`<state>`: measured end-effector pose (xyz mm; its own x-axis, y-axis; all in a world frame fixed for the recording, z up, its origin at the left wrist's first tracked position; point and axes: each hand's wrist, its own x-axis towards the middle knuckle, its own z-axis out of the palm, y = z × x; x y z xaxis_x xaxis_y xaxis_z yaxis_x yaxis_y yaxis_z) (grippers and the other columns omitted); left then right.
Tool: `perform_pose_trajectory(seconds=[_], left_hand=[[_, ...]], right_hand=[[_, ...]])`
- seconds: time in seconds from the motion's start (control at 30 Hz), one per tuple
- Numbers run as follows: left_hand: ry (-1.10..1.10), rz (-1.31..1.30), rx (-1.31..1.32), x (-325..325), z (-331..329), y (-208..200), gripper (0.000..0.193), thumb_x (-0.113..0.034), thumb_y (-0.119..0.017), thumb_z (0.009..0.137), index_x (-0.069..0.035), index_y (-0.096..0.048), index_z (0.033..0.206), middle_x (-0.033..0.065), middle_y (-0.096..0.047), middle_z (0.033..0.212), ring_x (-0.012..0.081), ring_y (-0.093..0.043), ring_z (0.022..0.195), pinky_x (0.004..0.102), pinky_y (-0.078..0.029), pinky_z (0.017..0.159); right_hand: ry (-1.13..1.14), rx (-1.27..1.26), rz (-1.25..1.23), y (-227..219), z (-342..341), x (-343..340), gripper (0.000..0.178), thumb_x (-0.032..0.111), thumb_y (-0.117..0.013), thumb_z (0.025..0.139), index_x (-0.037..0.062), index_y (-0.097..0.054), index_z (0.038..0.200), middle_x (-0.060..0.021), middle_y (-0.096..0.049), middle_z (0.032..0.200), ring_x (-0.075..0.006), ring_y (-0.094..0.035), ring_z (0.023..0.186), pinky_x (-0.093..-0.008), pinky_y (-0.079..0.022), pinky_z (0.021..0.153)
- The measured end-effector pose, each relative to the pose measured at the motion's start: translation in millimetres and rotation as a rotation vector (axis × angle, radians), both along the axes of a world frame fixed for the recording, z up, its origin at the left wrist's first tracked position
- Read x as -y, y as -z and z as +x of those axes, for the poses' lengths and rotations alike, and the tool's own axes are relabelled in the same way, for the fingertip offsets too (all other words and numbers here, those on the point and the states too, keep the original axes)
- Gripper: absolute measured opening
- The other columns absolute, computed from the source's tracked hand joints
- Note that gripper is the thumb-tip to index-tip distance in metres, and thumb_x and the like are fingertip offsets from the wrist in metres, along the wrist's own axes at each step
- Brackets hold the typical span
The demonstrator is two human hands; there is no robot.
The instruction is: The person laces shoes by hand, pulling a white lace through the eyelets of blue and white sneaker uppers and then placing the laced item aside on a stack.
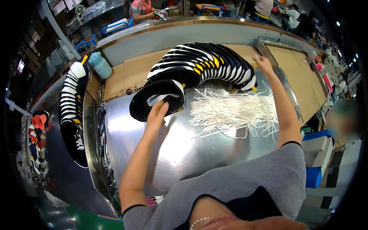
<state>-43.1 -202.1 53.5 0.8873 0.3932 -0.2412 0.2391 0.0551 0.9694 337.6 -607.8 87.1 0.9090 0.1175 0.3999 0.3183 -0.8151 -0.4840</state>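
My left hand [158,112] grips the edge of a black shoe upper [138,104] at the near left end of a nested row. Its opening faces me, with a pale lining inside; some fingers are hidden by the upper. The row of shoe uppers [207,63], black with white and yellow parts, curves across the metal table. Beyond its right end, my right hand [264,64] is raised by the metal frame, fingers closed; whatever they may hold is too small to make out. Between my arms lies a loose pile of white shoelaces [234,111].
A second row of shoe uppers [71,103] lies on the left side surface, past a raised metal edge [92,142]. A light blue bottle [100,65] stands at the back left. Cardboard [295,73] lines the metal-framed section at right. Other people sit beyond the table.
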Motion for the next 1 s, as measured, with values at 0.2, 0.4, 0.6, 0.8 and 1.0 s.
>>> perform_pose_trajectory(seconds=[0.2,0.4,0.6,0.8,1.0], left_hand=[[-0.158,-0.233,0.009,25,135,30,0.059,-0.041,-0.071,0.086,0.002,-0.056,0.124,0.0103,-0.059,0.12,0.0183,-0.055,0.106,0.0358,-0.042,0.088],[-0.04,-0.412,0.294,57,172,16,0.041,-0.015,-0.069,0.087,0.001,-0.06,0.123,0.0095,-0.066,0.117,0.0198,-0.062,0.107,0.0311,-0.048,0.093],[-0.038,-0.263,0.284,62,178,1,0.048,-0.013,-0.073,0.087,-0.003,-0.055,0.131,0.0062,-0.064,0.12,0.0191,-0.063,0.109,0.0321,-0.05,0.094],[-0.342,-0.167,0.399,85,56,-35,0.054,-0.013,-0.069,0.094,-0.001,-0.045,0.142,0.0064,-0.055,0.134,0.0172,-0.053,0.12,0.0309,-0.042,0.103],[-0.468,-0.273,0.263,64,10,53,0.053,-0.014,-0.068,0.095,-0.001,-0.045,0.141,0.0075,-0.057,0.131,0.0188,-0.057,0.117,0.0324,-0.044,0.101]], right_hand=[[-0.085,-0.837,0.295,22,11,4,0.07,0.074,-0.062,0.08,0.0066,-0.066,0.099,-0.007,-0.068,0.082,-0.0073,-0.029,0.049,-0.026,-0.021,0.044],[-0.355,-0.956,0.463,18,13,-28,0.066,0.07,-0.066,0.081,0.0096,-0.07,0.107,0.0024,-0.06,0.074,-0.0055,-0.034,0.052,-0.0246,-0.024,0.047],[-0.599,-0.778,0.37,-16,8,-53,0.065,0.06,-0.079,0.076,0.0021,-0.072,0.105,-0.001,-0.063,0.079,-0.0076,-0.051,0.061,-0.0236,-0.036,0.049],[-0.974,-0.744,0.173,-53,-13,-145,0.071,0.053,-0.076,0.082,0.0066,-0.062,0.134,-0.012,-0.07,0.112,-0.02,-0.068,0.099,-0.0326,-0.057,0.08],[-0.777,-0.256,-0.252,15,-40,-254,0.062,0.068,-0.062,0.083,0.0168,-0.074,0.116,-0.0138,-0.073,0.11,-0.0341,-0.067,0.103,-0.0438,-0.053,0.089]])
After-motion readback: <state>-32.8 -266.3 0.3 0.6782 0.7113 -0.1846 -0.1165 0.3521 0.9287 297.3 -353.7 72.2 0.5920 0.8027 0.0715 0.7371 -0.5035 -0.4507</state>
